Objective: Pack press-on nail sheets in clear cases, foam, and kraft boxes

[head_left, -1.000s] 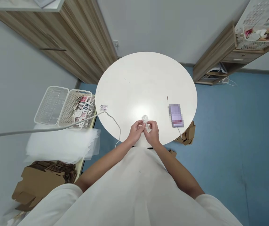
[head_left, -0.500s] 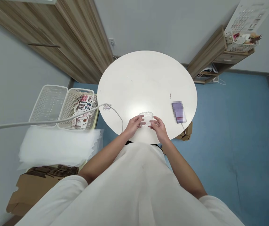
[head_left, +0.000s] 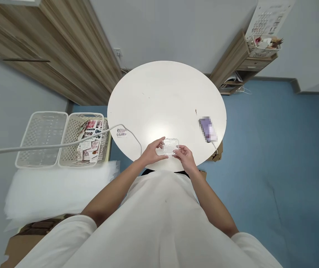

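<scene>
A small clear plastic box [head_left: 170, 146], rectangular with rounded corners, is between my hands near the front edge of the white round table [head_left: 165, 89]. My left hand [head_left: 152, 153] spans the box's left end, index finger at its far corner and thumb along its near corner. At the right end, my right hand [head_left: 186, 158] pinches the near corner between thumb and fingers. The box looks see-through, and I cannot make out anything inside it. A small sheet with pinkish nail-like pieces [head_left: 122, 132] lies on the table to the left.
A blurred purple phone [head_left: 207, 129] with a cable lies at the right. A white cable [head_left: 92, 141] arches over the left side. Beside the table stand a white basket [head_left: 100, 115] of packets, its lid [head_left: 41, 139] and white sheets [head_left: 61, 190]. Cabinets stand behind.
My left thumb has moved off the box's face to its near edge, and the left hand has spread wider. The view has shifted slightly. My right hand keeps hold of the right end.
</scene>
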The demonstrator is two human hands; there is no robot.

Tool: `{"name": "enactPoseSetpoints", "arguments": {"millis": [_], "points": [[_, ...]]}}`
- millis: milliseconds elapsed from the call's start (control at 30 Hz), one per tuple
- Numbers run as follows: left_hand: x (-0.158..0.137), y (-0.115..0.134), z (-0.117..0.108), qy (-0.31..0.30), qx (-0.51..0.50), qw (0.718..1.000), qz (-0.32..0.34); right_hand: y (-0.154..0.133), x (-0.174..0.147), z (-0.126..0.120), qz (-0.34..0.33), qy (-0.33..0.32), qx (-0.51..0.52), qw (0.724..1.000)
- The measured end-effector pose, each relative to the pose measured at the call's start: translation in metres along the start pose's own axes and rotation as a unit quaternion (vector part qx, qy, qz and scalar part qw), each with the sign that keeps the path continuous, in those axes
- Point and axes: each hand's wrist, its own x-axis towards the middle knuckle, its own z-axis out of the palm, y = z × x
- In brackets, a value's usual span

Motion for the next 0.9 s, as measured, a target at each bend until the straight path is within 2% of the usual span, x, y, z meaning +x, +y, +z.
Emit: {"name": "enactPoseSetpoints", "arguments": {"millis": [100,200,333,400,700,900], "points": [[0.002,-0.002,0.001,-0.004,-0.008,1.0,-0.004,-0.003,0.004,-0.006,-0.013,-0.029,-0.037,0.999],[0.003,-0.005,0.004,-0.014,-0.046,0.998,-0.042,-0.012,0.009,-0.015,-0.086,-0.048,-0.124,0.987],[0.007,-0.009,0.007,-0.049,-0.105,0.989,-0.091,-0.025,0.018,-0.023,-0.156,-0.152,-0.217,0.952],[0.011,-0.011,0.01,-0.053,-0.134,0.984,-0.106,-0.027,0.024,-0.025,-0.163,-0.181,-0.22,0.945],[0.021,-0.017,0.023,-0.005,-0.275,0.952,-0.138,-0.017,0.049,-0.029,-0.154,-0.212,-0.154,0.953],[0.019,-0.008,0.019,0.01,-0.313,0.943,-0.112,-0.025,0.051,-0.021,-0.176,-0.22,-0.14,0.949]]}}
